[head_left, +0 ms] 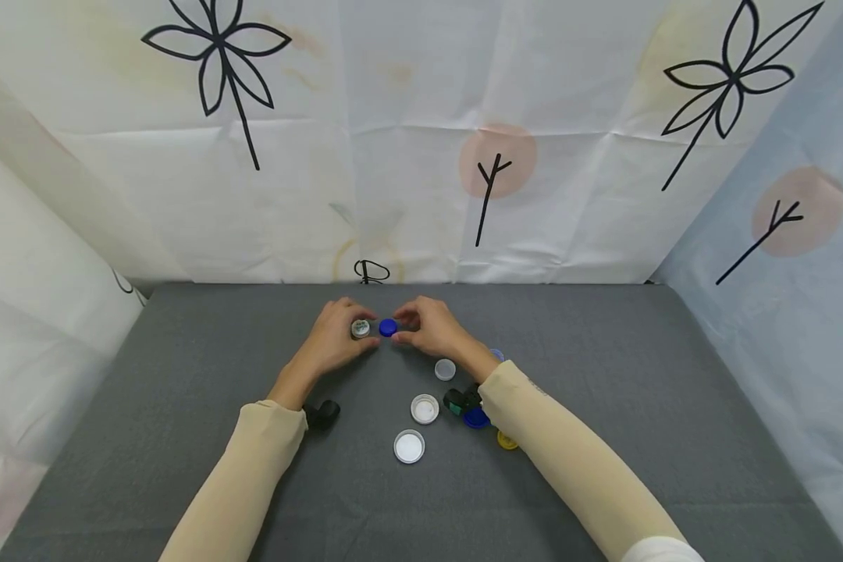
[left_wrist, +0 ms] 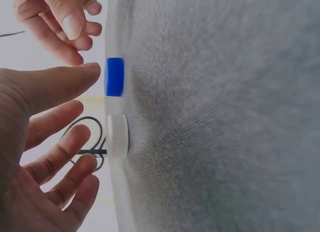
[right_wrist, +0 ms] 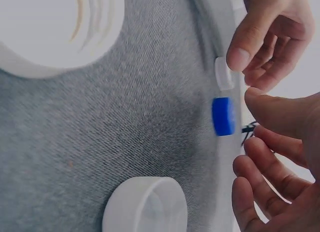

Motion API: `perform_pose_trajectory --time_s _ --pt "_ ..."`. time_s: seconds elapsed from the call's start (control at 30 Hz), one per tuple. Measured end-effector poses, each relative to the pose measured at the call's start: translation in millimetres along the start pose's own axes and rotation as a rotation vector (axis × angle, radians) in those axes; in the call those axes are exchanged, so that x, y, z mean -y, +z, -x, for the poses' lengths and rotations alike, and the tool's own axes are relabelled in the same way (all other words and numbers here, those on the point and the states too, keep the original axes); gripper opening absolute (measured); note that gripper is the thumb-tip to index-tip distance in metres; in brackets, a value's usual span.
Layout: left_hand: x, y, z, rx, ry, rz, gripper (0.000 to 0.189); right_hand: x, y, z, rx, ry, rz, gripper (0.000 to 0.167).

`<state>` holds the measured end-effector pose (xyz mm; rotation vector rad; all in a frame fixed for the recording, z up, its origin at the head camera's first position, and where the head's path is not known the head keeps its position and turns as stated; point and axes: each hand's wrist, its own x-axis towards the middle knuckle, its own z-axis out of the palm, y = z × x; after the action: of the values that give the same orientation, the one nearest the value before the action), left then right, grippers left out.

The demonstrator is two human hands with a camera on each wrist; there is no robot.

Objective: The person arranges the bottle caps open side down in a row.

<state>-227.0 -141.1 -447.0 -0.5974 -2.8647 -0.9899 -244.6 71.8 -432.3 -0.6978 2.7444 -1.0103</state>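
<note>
Two bottle caps stand side by side on the grey cloth near the back of the table. The white cap (head_left: 361, 328) lies between the thumb and fingers of my left hand (head_left: 337, 336); the left wrist view shows a gap around that white cap (left_wrist: 118, 136). Just to its right is the blue cap (head_left: 388, 327), with my right hand (head_left: 432, 328) curved loosely around its right side. In the right wrist view, the right thumb and fingers are spread beside the blue cap (right_wrist: 223, 116), holding nothing.
Nearer me lie a translucent cap (head_left: 445, 369) and two white caps, one (head_left: 425, 409) behind the other (head_left: 409, 447). Beside the right forearm are a dark blue cap (head_left: 475, 418) and a yellow cap (head_left: 507, 441), partly covered by the sleeve. A printed curtain (head_left: 407, 203) hangs behind the table.
</note>
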Motion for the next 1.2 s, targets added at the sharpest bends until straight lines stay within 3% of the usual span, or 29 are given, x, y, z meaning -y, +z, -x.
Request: perform_pose_trajectory --time_s 0.27,0.4,0.7,0.9,1.2 --pt "-7.5 -0.9 20.8 -0.015 0.057 0.129 0.034 -1 -6 30.7 0.002 -0.073 -0.103 0.036" --pt "-15.6 1.9 29.8 0.008 0.083 0.198 0.035 -2 -8 49.3 0.007 -0.124 -0.117 0.035" --pt "-31.4 10.7 46.9 0.123 0.111 0.292 0.031 -5 -9 88.6 0.004 -0.224 -0.098 0.030" --pt "-33.1 16.1 57.6 0.222 0.110 0.348 0.029 -6 -8 113.3 0.021 -0.271 -0.114 0.027" --pt "-35.5 21.7 69.3 0.326 0.173 0.350 0.023 -10 0 138.8 0.033 -0.292 -0.114 0.026"
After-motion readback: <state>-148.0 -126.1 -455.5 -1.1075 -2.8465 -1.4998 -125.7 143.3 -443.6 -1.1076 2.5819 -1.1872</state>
